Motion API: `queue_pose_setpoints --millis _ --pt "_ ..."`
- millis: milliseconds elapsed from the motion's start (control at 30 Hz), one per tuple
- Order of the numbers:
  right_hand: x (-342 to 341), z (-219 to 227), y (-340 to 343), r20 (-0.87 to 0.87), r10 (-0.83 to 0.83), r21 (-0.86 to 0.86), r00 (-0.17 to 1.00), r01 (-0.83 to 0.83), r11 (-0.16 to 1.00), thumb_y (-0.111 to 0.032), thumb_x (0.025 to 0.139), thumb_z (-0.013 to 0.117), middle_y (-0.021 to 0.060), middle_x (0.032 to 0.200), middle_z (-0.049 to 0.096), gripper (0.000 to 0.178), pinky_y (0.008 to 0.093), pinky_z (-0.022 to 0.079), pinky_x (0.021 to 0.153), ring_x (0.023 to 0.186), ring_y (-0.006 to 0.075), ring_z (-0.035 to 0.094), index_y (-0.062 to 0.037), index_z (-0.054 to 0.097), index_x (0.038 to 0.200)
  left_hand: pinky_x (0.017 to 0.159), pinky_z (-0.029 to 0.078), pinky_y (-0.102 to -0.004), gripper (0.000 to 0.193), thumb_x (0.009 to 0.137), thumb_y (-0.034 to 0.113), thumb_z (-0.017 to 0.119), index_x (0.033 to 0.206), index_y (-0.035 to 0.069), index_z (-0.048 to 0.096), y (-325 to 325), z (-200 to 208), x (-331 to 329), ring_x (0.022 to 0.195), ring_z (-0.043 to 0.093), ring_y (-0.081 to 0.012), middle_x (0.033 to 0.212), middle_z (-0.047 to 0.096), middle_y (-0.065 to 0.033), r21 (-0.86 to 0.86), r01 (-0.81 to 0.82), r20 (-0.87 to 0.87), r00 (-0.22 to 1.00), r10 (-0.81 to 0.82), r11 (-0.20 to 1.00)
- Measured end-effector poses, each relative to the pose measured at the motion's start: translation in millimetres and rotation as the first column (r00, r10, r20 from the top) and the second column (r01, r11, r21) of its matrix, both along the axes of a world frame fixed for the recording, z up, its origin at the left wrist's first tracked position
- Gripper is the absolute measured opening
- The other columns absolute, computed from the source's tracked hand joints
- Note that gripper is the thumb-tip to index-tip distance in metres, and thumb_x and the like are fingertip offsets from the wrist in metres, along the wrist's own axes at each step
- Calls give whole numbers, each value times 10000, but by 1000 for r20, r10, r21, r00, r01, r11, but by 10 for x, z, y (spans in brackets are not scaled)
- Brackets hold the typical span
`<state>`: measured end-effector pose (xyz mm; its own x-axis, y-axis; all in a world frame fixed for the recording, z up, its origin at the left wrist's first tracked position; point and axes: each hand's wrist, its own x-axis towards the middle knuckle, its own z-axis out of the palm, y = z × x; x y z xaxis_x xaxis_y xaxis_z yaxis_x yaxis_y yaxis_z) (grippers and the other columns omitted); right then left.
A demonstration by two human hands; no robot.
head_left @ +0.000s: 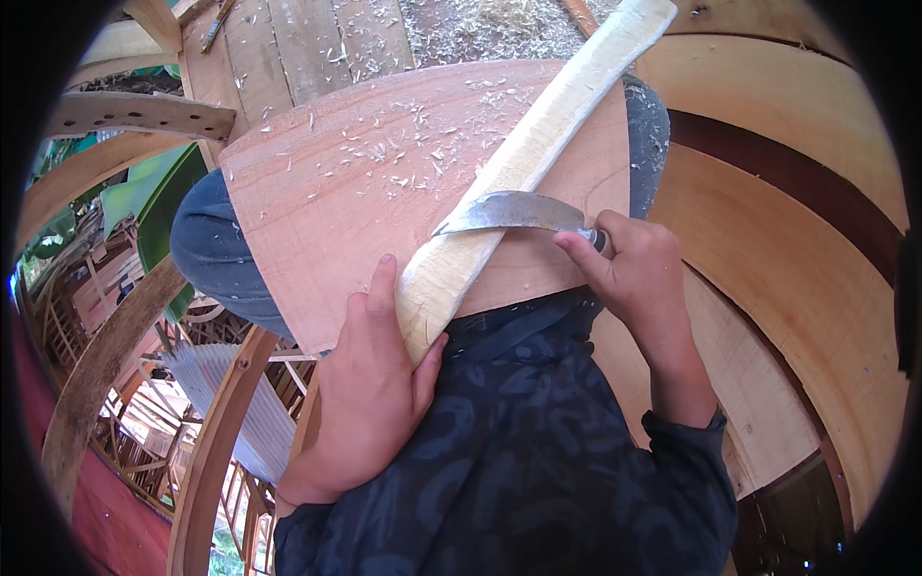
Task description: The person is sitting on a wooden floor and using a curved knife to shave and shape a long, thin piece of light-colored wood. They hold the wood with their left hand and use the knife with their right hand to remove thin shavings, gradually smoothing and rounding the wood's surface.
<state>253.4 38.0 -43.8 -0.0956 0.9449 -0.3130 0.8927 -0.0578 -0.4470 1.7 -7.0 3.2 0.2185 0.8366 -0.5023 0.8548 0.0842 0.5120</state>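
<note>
A long pale piece of wood (538, 134) slants from the upper right down toward my body, its surface freshly cut. My left hand (370, 389) is wrapped round its near end, thumb on one side and fingers on the other. In my right hand (639, 269) is a knife (514, 211) with a short curved blade, held by its handle. The blade lies across the pale wood, touching its top face, with the tip pointing left. Under both, a flat reddish board (327, 221) rests across my lap, sprinkled with shavings.
Wood shavings (499, 29) are heaped on the plank floor (279, 58) ahead. Wide plank boards (778, 240) form a wall at the right. On the left are wooden rails (110, 317), a green leaf (168, 206) and a corrugated sheet (240, 403) beyond. A thin stick (218, 26) lies at the far left.
</note>
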Motion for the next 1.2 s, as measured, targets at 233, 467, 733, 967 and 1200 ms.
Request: queue_pose_setpoints --millis 233,467,733,967,1200 --pt "657 -323 304 158 -274 67 949 267 961 -560 865 634 196 506 507 634 413 409 467 472 369 536 19 583 612 678 502 -474 621 865 205 670 1358 6 351 48 10 -54 849 614 -414 1013 523 -230 -87 -2 21 1000 3 996" --pt "277 -23 114 63 -127 -44 990 130 991 -545 840 665 163 504 519 605 405 397 456 458 331 530 11 585 617 739 495 -488 599 867 191 656 1341 -11 350 67 13 -75 916 603 -457 1091 550 -288 -187 -26 198 978 64 982" --pt "211 -128 166 86 60 43 994 -63 997 -578 827 656 149 518 549 601 399 454 485 492 324 584 -15 613 621 702 501 -495 605 876 198 641 1350 -11 330 78 48 3 834 618 -472 1039 577 -293 -150 -15 133 990 35 989" --pt "914 -274 566 169 -357 69 919 350 934 -604 856 614 178 498 502 676 390 388 456 441 290 522 28 583 617 837 475 -475 615 859 162 637 1364 -10 333 0 120 -44 1013 579 -495 1077 583 -320 -339 -128 111 978 175 932" --pt "151 -64 130 30 -2 -21 1000 3 1000 -620 817 637 178 511 535 656 428 461 503 513 362 580 -5 589 596 832 467 -476 612 856 157 626 1368 5 326 37 114 -49 990 582 -506 1045 593 -319 -332 -104 122 981 152 938"
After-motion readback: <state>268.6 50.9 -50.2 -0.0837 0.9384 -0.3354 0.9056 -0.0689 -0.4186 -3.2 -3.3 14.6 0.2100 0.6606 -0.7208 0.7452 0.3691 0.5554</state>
